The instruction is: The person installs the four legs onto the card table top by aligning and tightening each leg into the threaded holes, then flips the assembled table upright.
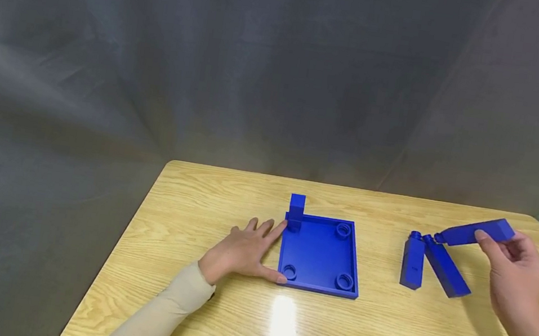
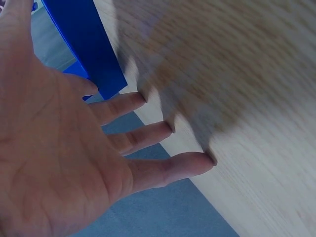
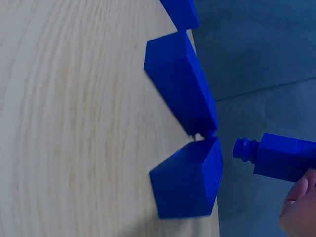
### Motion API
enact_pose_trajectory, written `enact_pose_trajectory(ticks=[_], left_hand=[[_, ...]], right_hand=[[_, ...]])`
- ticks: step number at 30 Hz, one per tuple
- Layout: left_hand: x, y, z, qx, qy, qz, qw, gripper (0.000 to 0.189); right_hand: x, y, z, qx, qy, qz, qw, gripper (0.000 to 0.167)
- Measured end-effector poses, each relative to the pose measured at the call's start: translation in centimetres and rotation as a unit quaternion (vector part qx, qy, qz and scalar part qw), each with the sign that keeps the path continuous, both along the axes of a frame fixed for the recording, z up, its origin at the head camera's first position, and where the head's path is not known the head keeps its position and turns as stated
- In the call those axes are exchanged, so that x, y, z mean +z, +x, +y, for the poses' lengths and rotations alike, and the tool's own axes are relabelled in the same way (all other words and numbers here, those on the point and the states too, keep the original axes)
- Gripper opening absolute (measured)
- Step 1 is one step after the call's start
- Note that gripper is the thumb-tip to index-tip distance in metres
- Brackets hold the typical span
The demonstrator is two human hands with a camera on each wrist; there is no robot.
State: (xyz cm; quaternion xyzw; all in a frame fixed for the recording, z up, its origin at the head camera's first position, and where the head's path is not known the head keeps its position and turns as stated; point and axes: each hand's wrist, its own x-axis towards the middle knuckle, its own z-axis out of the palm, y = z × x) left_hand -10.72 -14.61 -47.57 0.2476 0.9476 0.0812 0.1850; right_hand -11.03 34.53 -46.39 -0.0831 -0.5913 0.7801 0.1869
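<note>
A blue square panel with a raised rim lies on the table, round sockets showing at three corners. At its far left corner a blue leg stands upright. My left hand rests along the panel's left side, fingers spread, thumb and index finger touching the rim; the left wrist view shows its palm beside the blue rim. To the right, my right hand grips another blue square leg between thumb and fingers, its narrow threaded end pointing left.
Two more blue legs lie on the table left of my right hand: one straight, one slanted, their threaded ends close together. A dark grey curtain hangs behind the wood-grain table.
</note>
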Motion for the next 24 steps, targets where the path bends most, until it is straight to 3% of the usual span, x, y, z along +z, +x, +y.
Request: enact_pose_trajectory(ticks=[9, 16, 24], left_hand=[[0.2, 0.2, 0.4, -0.004, -0.006, -0.001, 1.0, 0.129], [0.1, 0.0, 0.4, -0.002, -0.013, -0.003, 0.9999, 0.129], [0.3, -0.1, 0.3, -0.002, -0.012, -0.007, 0.9999, 0.128]], right_hand=[[0.4, -0.2, -1.1, 0.039, 0.043, -0.01, 0.9983, 0.017], [0.8, -1.1, -2.9, 0.063, 0.09, -0.022, 0.9938, 0.017], [0.7, -2.2, -6.2, 0.109, 0.088, 0.009, 0.99, 0.018]])
